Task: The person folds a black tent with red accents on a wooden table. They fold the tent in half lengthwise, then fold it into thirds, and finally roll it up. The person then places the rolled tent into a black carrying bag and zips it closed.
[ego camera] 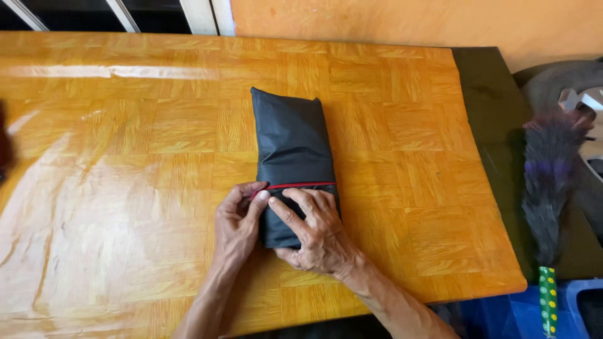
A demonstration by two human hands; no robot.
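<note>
A dark grey cloth bundle (292,141), folded into a long rectangle, lies in the middle of a glossy orange wood-pattern table (125,157). A thin red band (308,185) crosses its near part. My left hand (237,227) pinches the bundle's left edge where the red band ends. My right hand (314,232) lies flat on the near end of the bundle, index finger pointing toward the left hand's fingertips. The near end of the bundle is partly hidden under both hands.
A grey and purple feather duster (553,182) with a green patterned handle stands right of the table. A tyre (559,81) sits behind it. A blue container (521,314) is at the bottom right. An orange wall (408,19) runs behind the table.
</note>
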